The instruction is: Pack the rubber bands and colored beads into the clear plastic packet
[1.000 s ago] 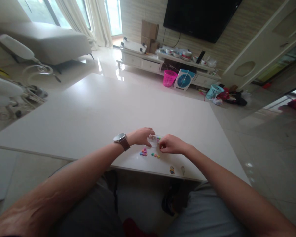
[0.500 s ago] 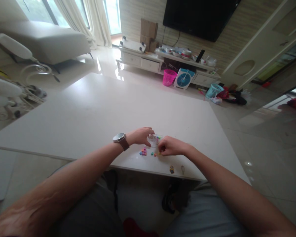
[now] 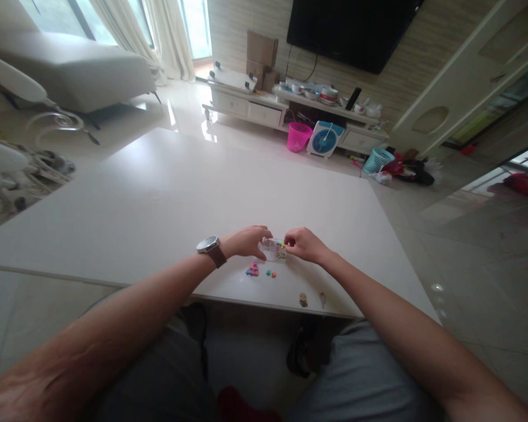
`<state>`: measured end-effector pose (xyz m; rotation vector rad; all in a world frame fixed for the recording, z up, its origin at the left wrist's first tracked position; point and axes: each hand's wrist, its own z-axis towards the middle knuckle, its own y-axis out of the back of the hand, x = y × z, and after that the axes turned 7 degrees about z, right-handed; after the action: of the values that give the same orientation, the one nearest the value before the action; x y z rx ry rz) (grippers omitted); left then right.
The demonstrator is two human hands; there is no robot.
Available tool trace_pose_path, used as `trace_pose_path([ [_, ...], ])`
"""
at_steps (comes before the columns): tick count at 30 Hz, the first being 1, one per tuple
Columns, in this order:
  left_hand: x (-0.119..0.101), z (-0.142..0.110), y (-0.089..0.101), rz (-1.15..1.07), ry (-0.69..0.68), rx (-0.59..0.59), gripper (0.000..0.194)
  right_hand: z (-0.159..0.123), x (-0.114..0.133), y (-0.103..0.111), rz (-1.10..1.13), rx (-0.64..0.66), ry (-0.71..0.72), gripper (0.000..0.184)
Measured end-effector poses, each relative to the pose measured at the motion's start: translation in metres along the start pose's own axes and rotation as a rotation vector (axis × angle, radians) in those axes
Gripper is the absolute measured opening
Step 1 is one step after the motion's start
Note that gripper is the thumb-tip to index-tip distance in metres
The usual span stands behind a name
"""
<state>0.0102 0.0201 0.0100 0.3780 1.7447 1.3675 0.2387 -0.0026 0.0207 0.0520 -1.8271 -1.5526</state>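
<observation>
On the white table [image 3: 229, 193], a small clear plastic box [image 3: 270, 251] holds several bright little pieces at its right end. My left hand [image 3: 249, 240] grips its left end between thumb and fingers. At the opposite end my right hand [image 3: 305, 243] is pinched, with a bit of yellow, seemingly a small piece, at the fingertips; the fingers partly hide it. A cluster of pink, orange and blue pieces [image 3: 252, 269] lies in front of the box. Beside it are a green piece [image 3: 268, 273] and an orange piece [image 3: 274, 275].
Near the table's front edge lie a yellow-and-blue cartoon figure [image 3: 303, 300] and a small pale key-like item [image 3: 322, 299]. Beyond the table stand a pink basket [image 3: 298, 138], a blue-and-white fan [image 3: 325, 140] and a low TV cabinet [image 3: 264, 114].
My right hand has moved up and away from the tabletop pieces to the box's right end. The yellow piece by its fingers has left its spot on the table. My left hand stays on the box.
</observation>
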Motion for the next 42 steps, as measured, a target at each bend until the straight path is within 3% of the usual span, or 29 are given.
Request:
trace_pose_path([
  [21,-0.002,0.000,0.001,0.012,-0.004,0.003,0.044,-0.004,-0.001,0.001,-0.022,0.118,0.039,0.018],
  [27,-0.003,0.000,0.001,0.015,0.016,0.014,0.045,-0.005,0.006,0.010,-0.037,0.030,0.056,0.015],
  [32,-0.003,0.001,0.001,0.027,0.008,0.015,0.044,-0.009,0.024,0.008,0.045,0.212,0.232,0.013],
  [36,0.000,0.001,-0.001,0.031,-0.012,0.005,0.045,-0.012,0.037,-0.006,0.041,0.347,0.283,0.008],
  [42,0.001,0.001,-0.002,0.026,-0.019,0.001,0.046,-0.012,0.039,-0.014,0.019,0.385,0.293,0.014],
])
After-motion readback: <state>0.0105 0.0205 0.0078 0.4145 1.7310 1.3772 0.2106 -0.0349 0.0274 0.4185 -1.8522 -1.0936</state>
